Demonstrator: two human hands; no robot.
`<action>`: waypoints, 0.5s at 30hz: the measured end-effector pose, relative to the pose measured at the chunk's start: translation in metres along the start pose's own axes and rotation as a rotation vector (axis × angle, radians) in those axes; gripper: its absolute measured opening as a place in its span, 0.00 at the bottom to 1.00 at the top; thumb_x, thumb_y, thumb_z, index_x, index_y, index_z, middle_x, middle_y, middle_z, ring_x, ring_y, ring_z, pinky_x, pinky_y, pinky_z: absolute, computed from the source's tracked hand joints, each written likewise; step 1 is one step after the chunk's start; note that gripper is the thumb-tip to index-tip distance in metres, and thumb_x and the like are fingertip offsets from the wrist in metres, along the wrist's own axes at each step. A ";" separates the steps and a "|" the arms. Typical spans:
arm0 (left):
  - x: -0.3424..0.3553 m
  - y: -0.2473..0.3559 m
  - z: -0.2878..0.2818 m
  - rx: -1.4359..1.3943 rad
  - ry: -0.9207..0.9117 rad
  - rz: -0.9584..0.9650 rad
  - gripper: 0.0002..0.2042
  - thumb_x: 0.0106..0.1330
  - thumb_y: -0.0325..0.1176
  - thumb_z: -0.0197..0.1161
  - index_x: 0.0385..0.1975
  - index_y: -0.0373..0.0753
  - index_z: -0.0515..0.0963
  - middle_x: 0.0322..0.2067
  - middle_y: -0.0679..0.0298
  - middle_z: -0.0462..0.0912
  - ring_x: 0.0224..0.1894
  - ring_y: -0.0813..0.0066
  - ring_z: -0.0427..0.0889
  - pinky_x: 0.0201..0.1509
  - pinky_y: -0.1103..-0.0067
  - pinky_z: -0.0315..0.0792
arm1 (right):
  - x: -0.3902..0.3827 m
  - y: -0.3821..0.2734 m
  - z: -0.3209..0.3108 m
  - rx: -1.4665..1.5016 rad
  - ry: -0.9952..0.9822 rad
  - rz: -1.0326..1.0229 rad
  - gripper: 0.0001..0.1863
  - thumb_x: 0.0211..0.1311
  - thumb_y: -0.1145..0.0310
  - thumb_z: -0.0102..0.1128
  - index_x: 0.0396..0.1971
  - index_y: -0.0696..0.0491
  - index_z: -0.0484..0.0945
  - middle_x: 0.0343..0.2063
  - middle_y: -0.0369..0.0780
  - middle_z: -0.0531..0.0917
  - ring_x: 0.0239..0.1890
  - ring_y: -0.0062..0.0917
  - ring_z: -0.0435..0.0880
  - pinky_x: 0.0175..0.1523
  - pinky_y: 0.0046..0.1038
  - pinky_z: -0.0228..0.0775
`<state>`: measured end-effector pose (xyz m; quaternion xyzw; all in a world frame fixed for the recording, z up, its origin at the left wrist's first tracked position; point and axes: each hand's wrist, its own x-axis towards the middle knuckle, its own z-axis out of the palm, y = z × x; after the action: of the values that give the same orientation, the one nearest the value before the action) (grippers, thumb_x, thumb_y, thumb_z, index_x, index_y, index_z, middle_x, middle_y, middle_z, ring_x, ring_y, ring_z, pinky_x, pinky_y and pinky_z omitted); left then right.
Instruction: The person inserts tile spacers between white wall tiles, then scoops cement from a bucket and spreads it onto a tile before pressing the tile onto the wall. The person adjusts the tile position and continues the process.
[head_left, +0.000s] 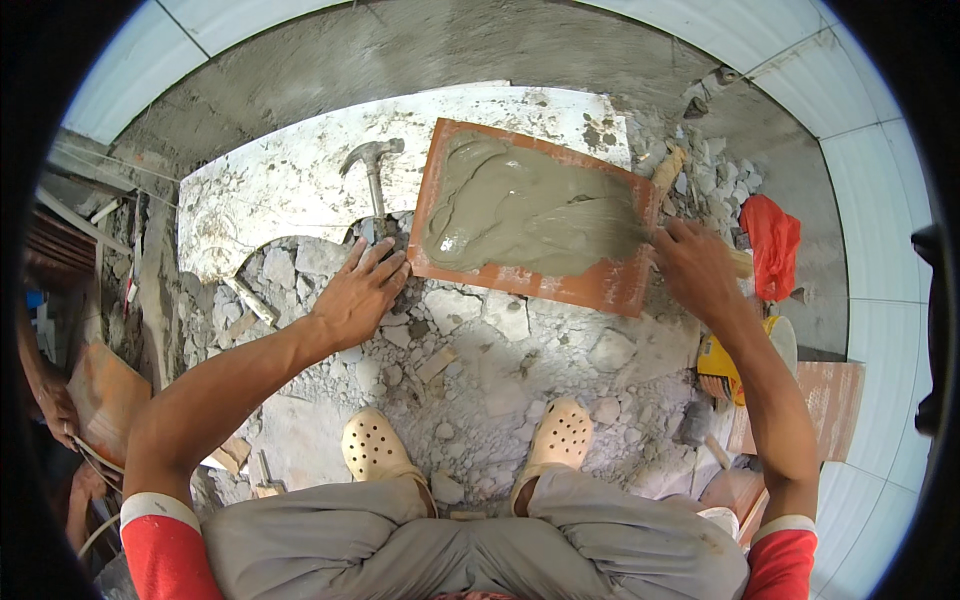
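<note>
A reddish-brown tile (628, 290) lies in front of me with a thick layer of wet grey mortar (530, 208) over most of it. My left hand (362, 292) is open at the tile's lower left corner, fingers spread and fingertips against or very near its edge. At the right edge, my right hand (692, 270) has its fingers closed round what looks like a trowel. Its pale wooden handle end (741, 263) shows past the hand, and its blade blends into the mortar. Just beyond my left fingers rests a claw hammer (374, 180), its handle pointing toward me.
A mortar-spattered white board (270, 195) lies behind the tile. Broken rubble (480, 370) covers the ground around my feet. On the right are a red plastic bag (770, 245), a yellow container (722, 365) and more tiles (830, 405). Another person's hand (58, 415) shows at far left.
</note>
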<state>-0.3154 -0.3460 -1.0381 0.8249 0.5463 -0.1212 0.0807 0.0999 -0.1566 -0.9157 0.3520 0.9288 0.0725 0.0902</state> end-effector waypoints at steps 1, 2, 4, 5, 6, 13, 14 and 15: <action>0.000 0.000 -0.001 -0.042 0.008 -0.004 0.27 0.72 0.34 0.57 0.70 0.35 0.66 0.72 0.56 0.63 0.78 0.55 0.51 0.83 0.55 0.43 | 0.000 0.003 0.011 0.001 0.075 -0.021 0.09 0.61 0.66 0.63 0.38 0.54 0.79 0.42 0.44 0.82 0.49 0.43 0.83 0.49 0.44 0.75; 0.000 0.001 -0.003 -0.079 -0.007 -0.012 0.27 0.73 0.33 0.55 0.71 0.34 0.65 0.73 0.56 0.62 0.78 0.55 0.51 0.83 0.56 0.42 | 0.003 0.006 0.020 0.000 0.103 -0.010 0.09 0.61 0.67 0.63 0.38 0.54 0.79 0.43 0.43 0.82 0.50 0.43 0.83 0.49 0.43 0.75; 0.000 0.002 -0.005 -0.106 -0.028 -0.021 0.27 0.73 0.32 0.53 0.71 0.34 0.65 0.73 0.56 0.62 0.78 0.55 0.51 0.83 0.56 0.41 | 0.010 0.013 0.032 -0.016 0.153 -0.009 0.09 0.60 0.67 0.64 0.39 0.53 0.80 0.44 0.43 0.83 0.51 0.42 0.83 0.49 0.43 0.76; 0.000 0.002 -0.006 -0.097 -0.033 -0.021 0.27 0.73 0.32 0.54 0.71 0.33 0.65 0.73 0.56 0.62 0.78 0.55 0.51 0.83 0.56 0.41 | 0.014 0.015 0.035 -0.032 0.173 -0.017 0.09 0.61 0.67 0.64 0.39 0.54 0.80 0.44 0.43 0.83 0.50 0.43 0.84 0.49 0.42 0.76; 0.000 0.002 -0.007 -0.089 -0.031 -0.016 0.27 0.73 0.33 0.54 0.71 0.33 0.65 0.73 0.55 0.62 0.78 0.54 0.51 0.83 0.56 0.41 | 0.017 0.017 0.037 -0.048 0.194 -0.025 0.10 0.61 0.66 0.64 0.40 0.54 0.80 0.44 0.44 0.84 0.49 0.43 0.84 0.48 0.42 0.76; -0.001 0.003 -0.005 -0.068 -0.024 -0.014 0.29 0.72 0.34 0.58 0.72 0.34 0.63 0.73 0.55 0.62 0.78 0.53 0.51 0.83 0.55 0.42 | 0.035 0.014 0.025 0.239 -0.146 0.184 0.14 0.64 0.63 0.61 0.42 0.59 0.82 0.38 0.53 0.84 0.41 0.51 0.84 0.50 0.49 0.74; -0.001 0.003 -0.004 -0.059 -0.033 -0.015 0.29 0.72 0.34 0.57 0.72 0.34 0.62 0.73 0.55 0.61 0.79 0.54 0.50 0.83 0.56 0.41 | 0.035 0.014 0.018 0.273 -0.153 0.188 0.14 0.64 0.63 0.61 0.41 0.59 0.82 0.38 0.53 0.84 0.42 0.52 0.83 0.50 0.49 0.74; -0.001 0.002 -0.004 -0.042 -0.053 -0.018 0.29 0.72 0.34 0.57 0.73 0.35 0.62 0.73 0.55 0.61 0.79 0.54 0.50 0.83 0.56 0.41 | 0.035 0.015 0.010 0.304 -0.160 0.193 0.14 0.64 0.62 0.60 0.40 0.58 0.83 0.37 0.54 0.84 0.42 0.52 0.83 0.50 0.49 0.74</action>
<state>-0.3135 -0.3463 -1.0343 0.8145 0.5538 -0.1322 0.1115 0.0859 -0.1215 -0.9263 0.4535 0.8810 -0.0885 0.1019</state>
